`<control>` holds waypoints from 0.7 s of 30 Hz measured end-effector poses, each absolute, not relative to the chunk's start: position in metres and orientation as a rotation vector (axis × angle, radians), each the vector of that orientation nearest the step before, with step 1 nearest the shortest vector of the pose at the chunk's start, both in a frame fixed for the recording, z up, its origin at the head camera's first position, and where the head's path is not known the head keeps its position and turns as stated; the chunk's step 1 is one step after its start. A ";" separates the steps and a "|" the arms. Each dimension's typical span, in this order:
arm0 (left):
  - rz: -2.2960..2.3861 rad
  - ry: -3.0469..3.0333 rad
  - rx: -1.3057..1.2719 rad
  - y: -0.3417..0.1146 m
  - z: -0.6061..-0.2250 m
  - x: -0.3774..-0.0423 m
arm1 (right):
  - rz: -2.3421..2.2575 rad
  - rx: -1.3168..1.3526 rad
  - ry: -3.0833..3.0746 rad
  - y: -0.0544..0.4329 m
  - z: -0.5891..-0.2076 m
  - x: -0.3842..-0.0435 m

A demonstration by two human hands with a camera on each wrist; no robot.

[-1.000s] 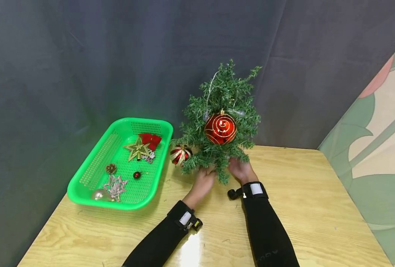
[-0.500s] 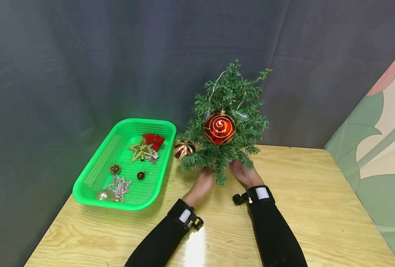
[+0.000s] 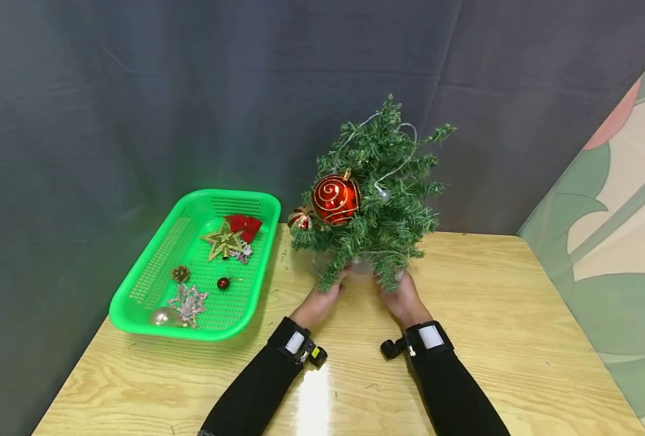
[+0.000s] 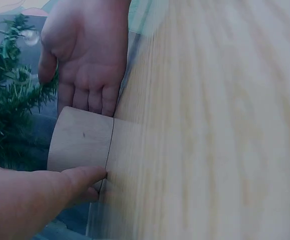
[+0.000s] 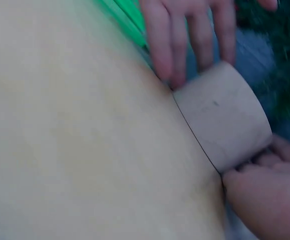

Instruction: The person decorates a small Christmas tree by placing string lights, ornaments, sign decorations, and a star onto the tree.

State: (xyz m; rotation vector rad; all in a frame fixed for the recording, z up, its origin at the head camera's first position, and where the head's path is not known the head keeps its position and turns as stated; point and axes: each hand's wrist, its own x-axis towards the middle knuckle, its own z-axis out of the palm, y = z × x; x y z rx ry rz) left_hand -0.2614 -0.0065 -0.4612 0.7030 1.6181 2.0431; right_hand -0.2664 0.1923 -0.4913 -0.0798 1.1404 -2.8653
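Observation:
A small artificial Christmas tree point(image 3: 393, 212) stands on the table with a large red ball ornament point(image 3: 335, 200) towards its left side. Lower left hangs a red-and-gold striped ball point(image 3: 301, 218). A thin string of lights point(image 3: 384, 195) runs over the branches. Both hands are at its round wooden base point(image 4: 82, 140), one on either side. My left hand point(image 3: 318, 303) touches the base with straight fingers. On the opposite side, my right hand point(image 3: 404, 300) has its fingers extended against the base; their tips are hidden behind it in the left wrist view.
A green basket point(image 3: 116, 306) on the left holds a gold star point(image 3: 224, 240), a red bow point(image 3: 246, 226), a pinecone point(image 3: 180, 274), a silver snowflake point(image 3: 189, 304), a clear bulb ornament point(image 3: 164, 317) and a small red ball point(image 3: 223, 283). A dark curtain point(image 3: 191, 91) hangs behind the table point(image 3: 507, 339).
The tree has turned, so its large red ball and striped ball now sit further left and further back. Both hands have stayed low at the base.

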 end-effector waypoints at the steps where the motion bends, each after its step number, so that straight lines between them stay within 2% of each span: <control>1: 2.055 1.571 0.678 -0.005 -0.464 -0.264 | -2.867 -0.081 1.189 0.189 -0.491 -0.263; 8: 2.172 1.420 0.417 0.009 -0.482 -0.284 | -2.864 0.142 1.395 0.168 -0.496 -0.243; 14: 2.266 1.326 0.294 0.014 -0.486 -0.289 | -2.948 0.053 1.586 0.153 -0.505 -0.239; 21: 2.214 1.351 0.269 0.016 -0.488 -0.290 | -2.967 0.099 1.648 0.144 -0.502 -0.227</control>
